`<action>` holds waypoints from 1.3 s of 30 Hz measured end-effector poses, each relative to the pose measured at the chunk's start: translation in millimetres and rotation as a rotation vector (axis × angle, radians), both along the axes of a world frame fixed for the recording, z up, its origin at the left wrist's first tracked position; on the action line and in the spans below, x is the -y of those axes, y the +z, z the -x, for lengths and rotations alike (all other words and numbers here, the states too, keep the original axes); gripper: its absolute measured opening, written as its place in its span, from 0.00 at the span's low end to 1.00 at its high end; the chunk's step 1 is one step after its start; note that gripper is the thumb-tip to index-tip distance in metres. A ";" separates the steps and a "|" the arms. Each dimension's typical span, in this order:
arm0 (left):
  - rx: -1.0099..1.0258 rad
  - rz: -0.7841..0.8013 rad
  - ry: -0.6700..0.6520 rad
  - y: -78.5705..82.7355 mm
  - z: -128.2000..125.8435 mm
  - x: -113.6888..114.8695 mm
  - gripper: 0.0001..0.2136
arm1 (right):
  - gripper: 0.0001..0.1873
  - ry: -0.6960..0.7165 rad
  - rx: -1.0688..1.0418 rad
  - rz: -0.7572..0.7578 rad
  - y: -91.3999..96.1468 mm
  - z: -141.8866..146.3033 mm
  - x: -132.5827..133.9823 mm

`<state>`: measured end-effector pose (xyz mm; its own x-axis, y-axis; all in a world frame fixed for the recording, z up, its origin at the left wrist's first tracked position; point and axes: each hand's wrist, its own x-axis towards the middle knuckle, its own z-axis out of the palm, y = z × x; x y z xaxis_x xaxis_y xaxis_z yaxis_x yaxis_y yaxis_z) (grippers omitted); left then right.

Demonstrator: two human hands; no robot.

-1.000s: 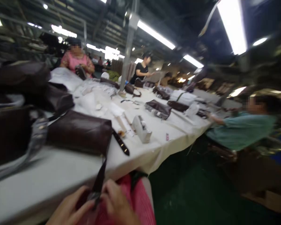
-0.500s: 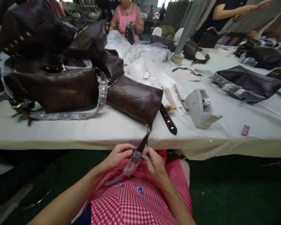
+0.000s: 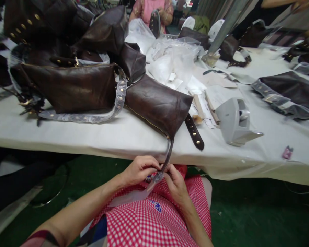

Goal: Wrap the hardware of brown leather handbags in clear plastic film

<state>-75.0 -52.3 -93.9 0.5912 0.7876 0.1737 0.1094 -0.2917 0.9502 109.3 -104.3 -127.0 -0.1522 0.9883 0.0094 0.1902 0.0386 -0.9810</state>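
Note:
A dark brown leather bag (image 3: 159, 103) lies at the table's front edge, its zipper side toward me. From its near corner a narrow leather strap (image 3: 169, 152) hangs down to my hands. Clear plastic wrap (image 3: 151, 185) surrounds the strap's lower end and trails over my lap. My left hand (image 3: 142, 168) pinches the strap and wrap from the left. Opposite it, my right hand (image 3: 175, 180) pinches the same spot, fingertips almost meeting. On the bag's right side a studded strap end (image 3: 194, 132) rests bare on the table.
Another brown bag (image 3: 74, 89) with a plastic-wrapped strap stands left, below a pile of bags. A grey tape dispenser (image 3: 233, 121) and a small pink object (image 3: 287, 152) are right. Loose plastic (image 3: 175, 58) covers the middle. Across the table, a person in a pink apron (image 3: 151, 13) handles a strap.
The camera view has shifted, so the table contents appear farther right. My hands have drawn closer together on the strap, and the plastic is bunched between my fingertips.

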 end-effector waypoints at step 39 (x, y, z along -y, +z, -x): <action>0.096 0.744 0.173 3.8 -3.2 -5.3 0.16 | 0.17 -0.107 -0.637 0.431 20.6 7.7 -34.3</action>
